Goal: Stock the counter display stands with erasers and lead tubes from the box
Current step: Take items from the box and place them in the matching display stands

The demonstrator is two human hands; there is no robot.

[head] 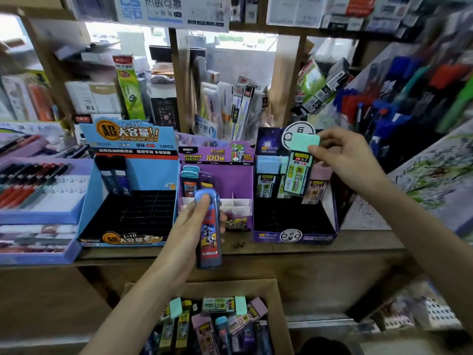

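My left hand (197,221) grips a blue-capped lead tube (208,237) with a red and blue label, held upright in front of the purple middle stand (217,172). My right hand (343,155) pinches the mint-green cap of a green-labelled lead tube (299,172), hanging it over the back row of the dark right stand (294,226). That stand holds several similar tubes at its back. The blue left stand (128,180) holds two dark tubes at its back left. Below the counter an open cardboard box (276,303) contains several mixed tubes.
A lilac pen tray (38,201) with red and black pens sits at the left of the wooden counter (358,247). Shelves of packaged stationery rise behind the stands. A slanted rack of blue and red pens (399,98) stands at the right.
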